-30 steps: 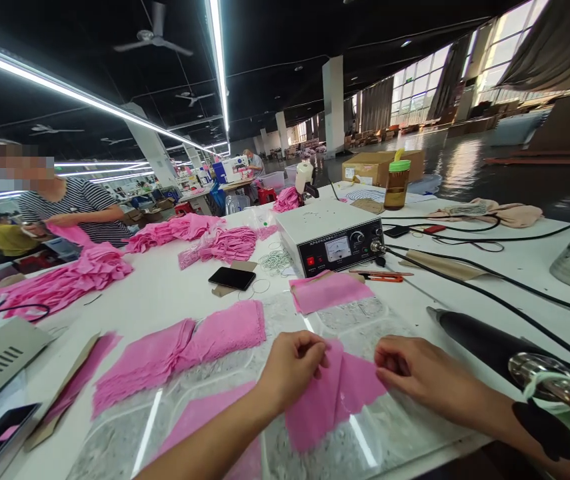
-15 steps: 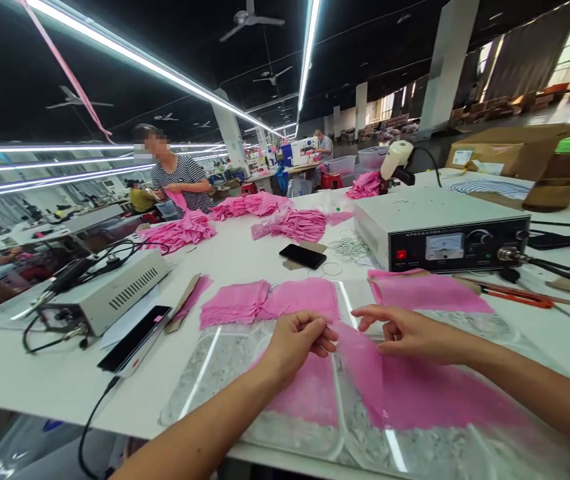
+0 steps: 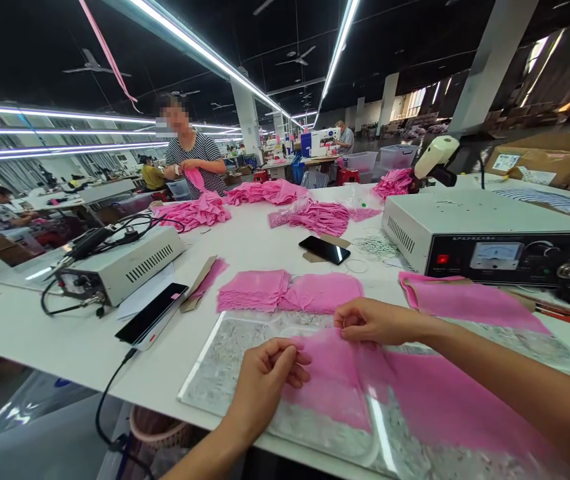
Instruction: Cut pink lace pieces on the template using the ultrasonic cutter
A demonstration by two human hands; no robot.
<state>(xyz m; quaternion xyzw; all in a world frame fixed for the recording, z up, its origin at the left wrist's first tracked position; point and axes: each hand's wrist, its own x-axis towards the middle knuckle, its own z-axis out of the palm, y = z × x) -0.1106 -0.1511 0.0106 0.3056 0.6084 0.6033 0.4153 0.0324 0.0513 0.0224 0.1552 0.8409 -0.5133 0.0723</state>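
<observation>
A thin, see-through piece of pink fabric (image 3: 332, 363) is stretched between my hands over a clear-covered grey mat (image 3: 229, 360). My left hand (image 3: 269, 373) pinches its left corner between thumb and fingers. At its upper edge, my right hand (image 3: 375, 320) is closed on the cloth, fingertips together. A larger pink fabric panel (image 3: 465, 400) lies flat on the mat beneath my right forearm. Behind my hands sit two neat stacks of pink pieces, a left stack (image 3: 252, 290) and a right stack (image 3: 325, 291).
A metered control box (image 3: 505, 230) stands at right, beside folded pink cloth (image 3: 479, 303). Left are a vented box (image 3: 135, 263) and a white device with a black top (image 3: 152, 320). A phone (image 3: 325, 250) and pink heaps (image 3: 322, 217) lie behind. A co-worker (image 3: 197, 157) handles pink cloth.
My left hand has moved down and left with the fabric's corner. My right hand has closed on the upper edge, its fingers spread before. The view has shifted left.
</observation>
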